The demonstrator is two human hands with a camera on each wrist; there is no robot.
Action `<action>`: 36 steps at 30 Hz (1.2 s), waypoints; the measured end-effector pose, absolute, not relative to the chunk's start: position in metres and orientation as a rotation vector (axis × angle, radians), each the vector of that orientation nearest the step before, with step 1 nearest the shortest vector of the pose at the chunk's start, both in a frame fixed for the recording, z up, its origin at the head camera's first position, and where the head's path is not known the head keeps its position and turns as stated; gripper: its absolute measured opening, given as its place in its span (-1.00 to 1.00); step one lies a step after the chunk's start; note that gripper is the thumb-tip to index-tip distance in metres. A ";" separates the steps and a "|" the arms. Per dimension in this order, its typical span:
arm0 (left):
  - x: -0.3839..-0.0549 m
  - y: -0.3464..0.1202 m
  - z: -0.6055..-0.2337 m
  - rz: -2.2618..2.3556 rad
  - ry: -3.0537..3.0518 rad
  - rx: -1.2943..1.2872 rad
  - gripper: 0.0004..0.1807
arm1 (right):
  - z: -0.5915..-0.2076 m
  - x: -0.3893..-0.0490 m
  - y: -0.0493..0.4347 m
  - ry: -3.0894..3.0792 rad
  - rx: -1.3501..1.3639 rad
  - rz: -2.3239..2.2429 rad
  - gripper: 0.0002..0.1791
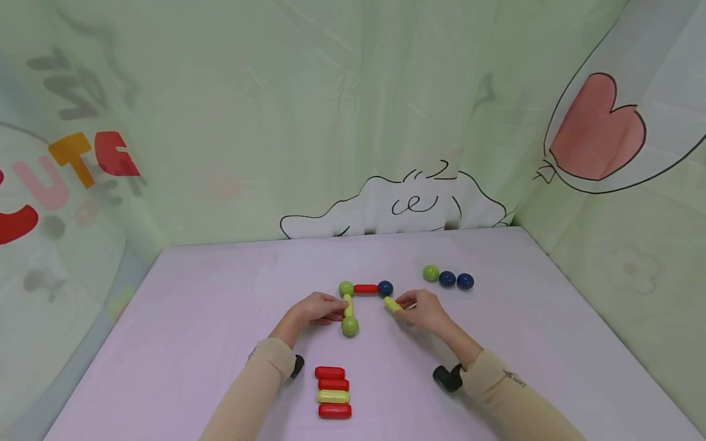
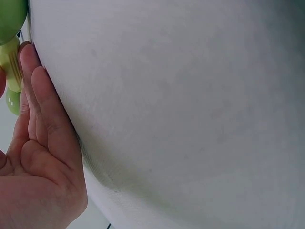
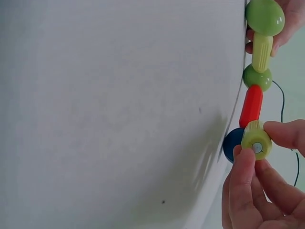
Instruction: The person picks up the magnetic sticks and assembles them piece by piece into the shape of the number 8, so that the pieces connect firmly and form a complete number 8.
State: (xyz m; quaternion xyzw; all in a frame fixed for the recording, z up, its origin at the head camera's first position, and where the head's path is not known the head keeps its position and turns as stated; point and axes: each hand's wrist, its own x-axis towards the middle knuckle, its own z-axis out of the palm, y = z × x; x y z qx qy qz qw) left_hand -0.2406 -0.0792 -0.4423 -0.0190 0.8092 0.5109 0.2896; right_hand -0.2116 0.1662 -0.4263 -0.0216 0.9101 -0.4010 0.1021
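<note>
A chain of balls and rods lies on the table: a near green ball (image 1: 350,326), a yellow rod (image 1: 348,305), a far green ball (image 1: 346,288), a red rod (image 1: 366,288) and a blue ball (image 1: 385,288). My left hand (image 1: 318,308) grips the yellow rod between the two green balls, thumb and fingers at its sides. In my right hand (image 1: 426,311), thumb and fingertips pinch a second yellow rod (image 3: 256,143). One end of that rod points at the blue ball and overlaps it in the right wrist view; a round silvery disc shows in its other end.
Close to the front, several loose rods lie in a stack of rows, red ones (image 1: 334,411) and a yellow one (image 1: 333,397). At the back right sit a green ball (image 1: 431,273) and two blue balls (image 1: 447,279). A printed cloth (image 1: 220,153) hangs behind the table.
</note>
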 end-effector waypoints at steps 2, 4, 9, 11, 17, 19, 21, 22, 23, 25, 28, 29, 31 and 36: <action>-0.241 -0.079 -0.443 1.370 2.153 -0.055 -0.66 | -0.426 -0.213 0.166 2.686 -0.046 -1.182 -0.71; -0.241 -0.079 -0.444 1.374 2.158 -0.067 -0.66 | -0.426 -0.213 0.165 2.680 -0.026 -1.185 -0.70; -0.241 -0.078 -0.444 1.373 2.169 -0.059 -0.66 | -0.425 -0.215 0.165 2.659 0.033 -1.204 -0.68; -0.241 -0.078 -0.444 1.373 2.167 -0.060 -0.66 | -0.426 -0.216 0.164 2.651 0.060 -1.213 -0.68; -0.240 -0.078 -0.443 1.377 2.160 -0.063 -0.66 | -0.428 -0.219 0.163 2.641 0.116 -1.224 -0.66; -0.241 -0.079 -0.444 1.379 2.156 -0.068 -0.66 | -0.429 -0.220 0.162 2.647 0.118 -1.220 -0.65; -0.242 -0.079 -0.445 1.377 2.158 -0.067 -0.66 | -0.430 -0.220 0.161 2.646 0.124 -1.229 -0.65; -0.243 -0.079 -0.446 1.377 2.158 -0.065 -0.66 | -0.430 -0.220 0.161 2.645 0.123 -1.233 -0.64; -0.243 -0.079 -0.446 1.377 2.156 -0.067 -0.67 | -0.431 -0.219 0.161 2.646 0.113 -1.233 -0.64; -0.243 -0.079 -0.447 1.376 2.157 -0.062 -0.67 | -0.431 -0.219 0.159 2.650 0.100 -1.237 -0.63; -0.243 -0.079 -0.447 1.381 2.148 -0.059 -0.67 | -0.431 -0.220 0.157 2.662 0.087 -1.229 -0.62; -0.243 -0.079 -0.446 1.382 2.147 -0.058 -0.67 | -0.431 -0.220 0.156 2.663 0.084 -1.229 -0.62; -0.242 -0.080 -0.446 1.380 2.145 -0.050 -0.67 | -0.431 -0.221 0.155 2.661 0.093 -1.229 -0.62; -0.242 -0.080 -0.443 1.369 2.148 -0.043 -0.67 | -0.431 -0.224 0.153 2.659 0.112 -1.222 -0.60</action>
